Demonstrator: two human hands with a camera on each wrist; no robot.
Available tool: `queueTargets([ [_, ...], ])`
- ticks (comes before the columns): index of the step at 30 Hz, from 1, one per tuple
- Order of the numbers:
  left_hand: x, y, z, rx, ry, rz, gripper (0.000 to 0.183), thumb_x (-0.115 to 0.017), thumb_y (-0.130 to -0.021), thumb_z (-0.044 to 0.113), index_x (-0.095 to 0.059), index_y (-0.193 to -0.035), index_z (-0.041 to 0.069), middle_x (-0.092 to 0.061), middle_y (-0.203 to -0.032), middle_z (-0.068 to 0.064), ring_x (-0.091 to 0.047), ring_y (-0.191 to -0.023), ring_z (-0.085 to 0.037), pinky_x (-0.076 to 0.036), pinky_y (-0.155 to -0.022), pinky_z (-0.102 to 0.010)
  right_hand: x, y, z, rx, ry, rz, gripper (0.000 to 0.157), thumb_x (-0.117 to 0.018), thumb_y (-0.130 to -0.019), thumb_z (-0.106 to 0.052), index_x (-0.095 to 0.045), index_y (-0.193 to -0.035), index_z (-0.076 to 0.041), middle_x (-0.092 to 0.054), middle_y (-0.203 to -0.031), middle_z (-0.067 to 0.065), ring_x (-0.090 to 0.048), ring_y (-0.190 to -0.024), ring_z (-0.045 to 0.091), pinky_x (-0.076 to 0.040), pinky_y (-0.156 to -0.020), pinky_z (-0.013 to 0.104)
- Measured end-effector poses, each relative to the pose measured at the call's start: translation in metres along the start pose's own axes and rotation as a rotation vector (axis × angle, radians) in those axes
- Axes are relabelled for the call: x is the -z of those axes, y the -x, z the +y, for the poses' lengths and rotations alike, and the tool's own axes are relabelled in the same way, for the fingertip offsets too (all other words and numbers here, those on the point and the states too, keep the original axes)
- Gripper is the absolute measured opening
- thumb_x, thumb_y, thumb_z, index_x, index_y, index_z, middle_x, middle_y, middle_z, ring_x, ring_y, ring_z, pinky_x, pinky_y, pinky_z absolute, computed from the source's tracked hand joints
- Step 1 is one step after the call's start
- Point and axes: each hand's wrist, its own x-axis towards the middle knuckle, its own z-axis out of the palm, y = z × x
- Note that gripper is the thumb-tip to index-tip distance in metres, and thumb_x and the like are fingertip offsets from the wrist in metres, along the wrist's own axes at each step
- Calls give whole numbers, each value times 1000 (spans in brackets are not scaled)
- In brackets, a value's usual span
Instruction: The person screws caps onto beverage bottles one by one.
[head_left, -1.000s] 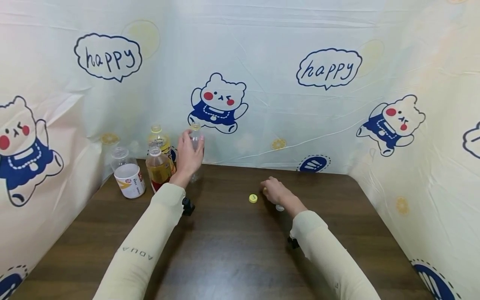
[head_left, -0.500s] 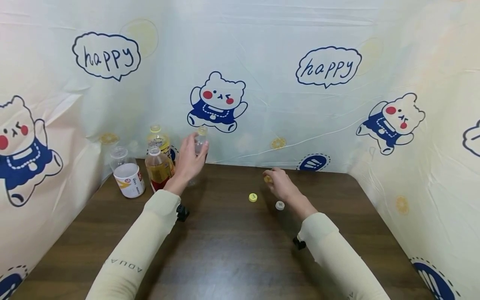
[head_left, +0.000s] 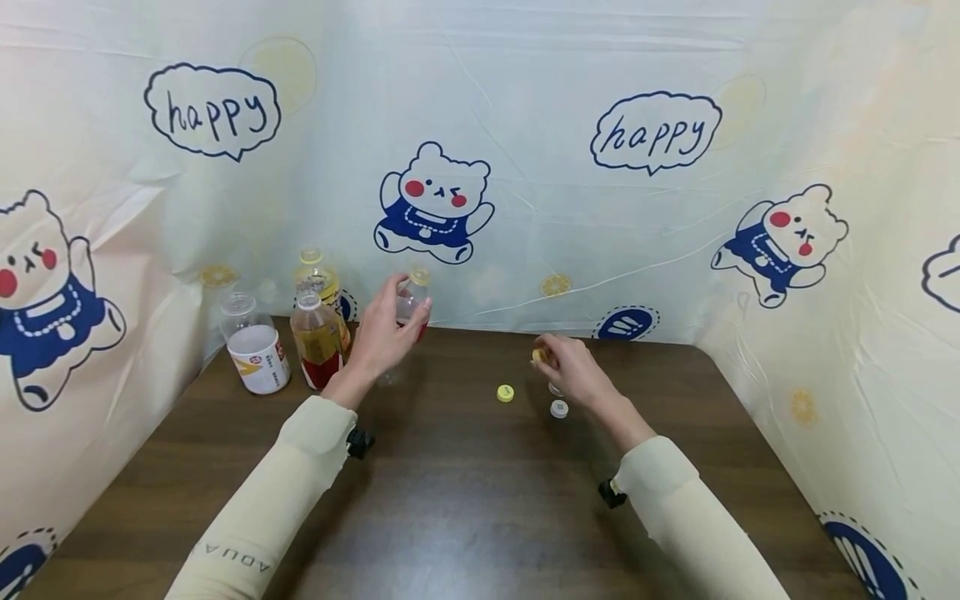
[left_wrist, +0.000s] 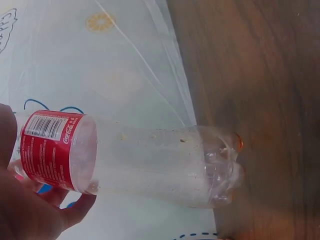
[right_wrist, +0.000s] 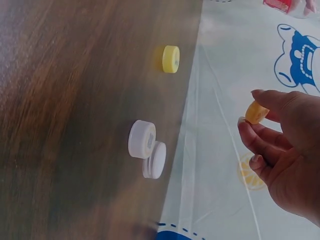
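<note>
My left hand (head_left: 381, 332) grips a clear plastic Coca-Cola bottle (left_wrist: 145, 160) round its red label. No cap sits on the bottle's neck (head_left: 420, 275). In the left wrist view the bottle's lobed base shows against the brown table. Above the table's right part, my right hand (head_left: 576, 368) pinches an orange-yellow bottle cap (right_wrist: 256, 113) between thumb and fingertips. Below that hand lie two white caps close together, a thicker one (right_wrist: 142, 139) and a flatter one (right_wrist: 157, 160). A yellow cap (head_left: 506, 393) rests on the wood between my hands.
At the table's back left stand a wide clear jar (head_left: 258, 358) with a white label, an uncapped bottle (head_left: 315, 333) with a red and amber wrap, and a yellow-labelled bottle (head_left: 321, 279) behind it. A printed curtain (head_left: 525, 208) hangs along the table's back edge.
The left hand has moved right with the bottle, away from the other bottles. The right hand has come up off the table with the orange-yellow cap, uncovering the white caps.
</note>
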Motion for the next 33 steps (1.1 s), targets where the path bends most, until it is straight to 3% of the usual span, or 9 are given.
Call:
queueTargets([
  [15,-8,20,-6,-25,36,-29,62,-60,-101,49,-47,-149,11,-57,-137,-18,-58,-122,-35,-54,-96,-59,3,11,-8,7,-46,15,23,-72,-98,-20,-69,-115,-5,-67,-93,3,-59,-76,15,-53,-69,33],
  [23,-13,26,-9,-19,29,-44,74,-74,-93,45,-39,-152,15,-54,-140,-17,-57,-122,-37,-53,-97,-60,4,21,-11,-9,-82,16,24,-73,-97,-23,-69,-116,-8,-65,-91,-1,-56,-74,14,-51,-67,31],
  [29,-13,27,-5,7,35,-72,78,-73,-93,47,-34,-155,21,-52,-143,-15,-56,-125,-37,-53,-97,-60,13,26,-20,-8,-101,51,24,-69,-100,-33,-67,-116,-16,-62,-85,-5,-56,-71,13,-49,-62,32],
  [33,-13,27,1,21,43,-94,82,-74,-91,50,-31,-156,23,-51,-146,-15,-54,-128,-38,-52,-97,-60,20,29,-26,2,-131,74,27,-66,-101,-36,-65,-117,-14,-59,-83,-5,-56,-72,15,-48,-61,32],
])
